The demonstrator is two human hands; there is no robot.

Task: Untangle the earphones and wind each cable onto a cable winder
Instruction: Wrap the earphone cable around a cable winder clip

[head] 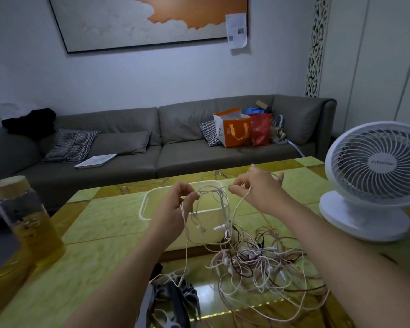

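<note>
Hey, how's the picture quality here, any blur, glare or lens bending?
Head view: dim, cool room light; wide-angle bending bows the framed painting; the right hand looks slightly motion-blurred; a bright glare strip lies on the glossy table near the tangled earphones.

White fan (374,178), houndstooth cushion (72,144), orange bag (233,132), yellow-green table (104,216)

On the bench (104,216), lower frame: tray (147,204) at centre; cable tangle (253,256) just right of and before it; winders (175,292) at bottom centre; bottle (26,221) at left edge; fan (374,171) at right edge. Behind, across mid-frame: sofa (175,138).
</note>
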